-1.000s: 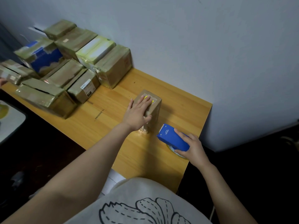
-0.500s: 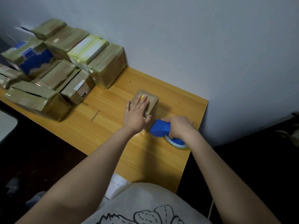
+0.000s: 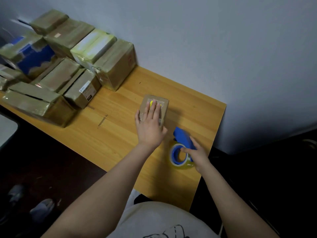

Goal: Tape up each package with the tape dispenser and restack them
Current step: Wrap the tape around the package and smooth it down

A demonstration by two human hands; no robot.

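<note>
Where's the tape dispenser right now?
Head view: the tape dispenser is on the table's right end, held by the right hand, just right of the box under the left hand.

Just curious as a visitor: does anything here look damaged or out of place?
Yes. At far left, the blue cardboard box is only patchily taped, with ragged edges. The long tan box in front shows a dark slit along its top. A stray tape strip sticks to the wooden table.
</note>
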